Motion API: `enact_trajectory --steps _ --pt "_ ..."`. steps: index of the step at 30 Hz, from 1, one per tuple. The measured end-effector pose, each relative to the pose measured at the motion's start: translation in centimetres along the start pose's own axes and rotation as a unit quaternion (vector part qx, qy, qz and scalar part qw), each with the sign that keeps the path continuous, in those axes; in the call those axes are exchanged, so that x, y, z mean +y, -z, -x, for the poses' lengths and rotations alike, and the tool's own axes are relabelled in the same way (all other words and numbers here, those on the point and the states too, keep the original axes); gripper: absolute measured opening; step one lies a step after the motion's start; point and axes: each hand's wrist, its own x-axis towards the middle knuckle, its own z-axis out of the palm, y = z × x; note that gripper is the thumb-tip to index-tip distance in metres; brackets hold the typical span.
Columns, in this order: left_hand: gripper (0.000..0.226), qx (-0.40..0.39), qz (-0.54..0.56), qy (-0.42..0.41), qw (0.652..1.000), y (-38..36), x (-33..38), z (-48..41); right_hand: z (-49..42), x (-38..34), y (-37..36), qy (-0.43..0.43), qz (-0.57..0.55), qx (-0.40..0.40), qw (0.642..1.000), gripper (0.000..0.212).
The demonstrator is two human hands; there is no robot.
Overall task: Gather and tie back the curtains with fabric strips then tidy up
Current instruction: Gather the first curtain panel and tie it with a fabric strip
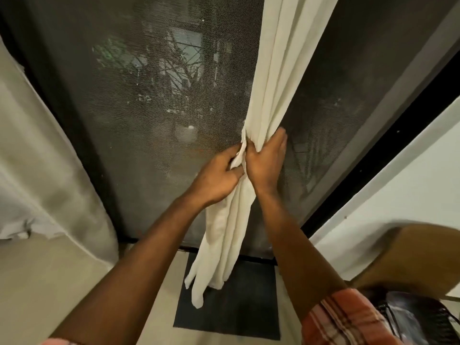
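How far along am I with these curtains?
Done: the cream curtain is gathered into a bunch. In hand: the right hand grips it while the left hand pinches what looks like a fabric strip. Left: no knot shows; the left curtain hangs untied.

Head camera, close, downward toward curtain (281,70)

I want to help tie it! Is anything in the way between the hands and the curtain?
Nothing visible. The right hand grips the gathered curtain, and the left hand pinches its edge right beside it.
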Motion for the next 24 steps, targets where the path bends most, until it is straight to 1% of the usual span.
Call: enact_trajectory --steps 1,2,3,6,8,10,12,14,16,17,18,19,20,22,24 --pt "0.052 -0.008 0.005 0.0 1.0 -0.2 0.1 0.0 0.3 0.0 0.0 0.015 0.008 0.025 1.0 0.041" --pt "0.055 -0.016 0.01 0.0 1.0 -0.4 0.2 0.0 0.4 0.0 0.2 0.023 0.009 0.028 0.999 0.037" --pt "0.058 -0.022 0.012 0.0 1.0 -0.5 0.3 0.0 0.3 0.0 0.3 0.029 0.01 0.012 0.999 0.033" --pt "0.071 -0.052 -0.019 0.011 0.998 -0.4 0.5 0.0 -0.7 0.4 1.1 0.051 0.033 -0.064 0.996 0.023" --pt "0.074 -0.07 -0.036 0.027 0.997 -0.2 0.5 -0.1 -1.5 0.6 1.7 0.049 0.017 -0.119 0.991 0.02" --pt "0.077 -0.061 -0.058 0.03 0.996 -0.2 0.3 -0.1 -2.3 0.6 2.6 0.038 -0.007 -0.181 0.983 0.021" --pt "0.074 -0.03 -0.093 0.037 0.995 -0.2 0.2 -0.5 -2.8 0.3 3.6 0.009 -0.047 -0.266 0.963 0.02" --pt "0.071 0.011 -0.12 0.042 0.992 -0.3 0.0 -1.0 -2.9 -0.4 4.2 -0.033 -0.129 -0.332 0.934 0.027" --pt "0.066 0.025 -0.123 0.025 0.992 -0.6 -0.4 -1.2 -2.9 -0.9 4.7 -0.09 -0.247 -0.358 0.896 0.03" --pt "0.063 0.02 -0.113 0.016 0.993 -0.9 -0.8 -1.3 -2.9 -1.0 4.8 -0.111 -0.284 -0.364 0.88 0.03" --pt "0.06 0.013 -0.103 0.005 0.995 -1.2 -1.3 -1.4 -2.7 -1.2 4.8 -0.123 -0.3 -0.368 0.871 0.027" --pt "0.059 0.004 -0.103 -0.011 0.995 -1.5 -1.8 -1.3 -2.6 -1.3 4.8 -0.12 -0.294 -0.365 0.875 0.023" --pt "0.06 -0.006 -0.111 -0.03 0.993 -1.7 -2.2 -1.2 -2.4 -1.4 4.8 -0.109 -0.275 -0.356 0.886 0.024" --pt "0.067 -0.035 -0.131 -0.056 0.989 -2.0 -2.6 -1.1 -2.2 -1.1 4.5 -0.087 -0.222 -0.334 0.912 0.036" --pt "0.074 -0.061 -0.132 -0.051 0.988 -2.1 -2.7 -1.2 -2.3 -0.8 4.5 -0.079 -0.188 -0.319 0.925 0.038"
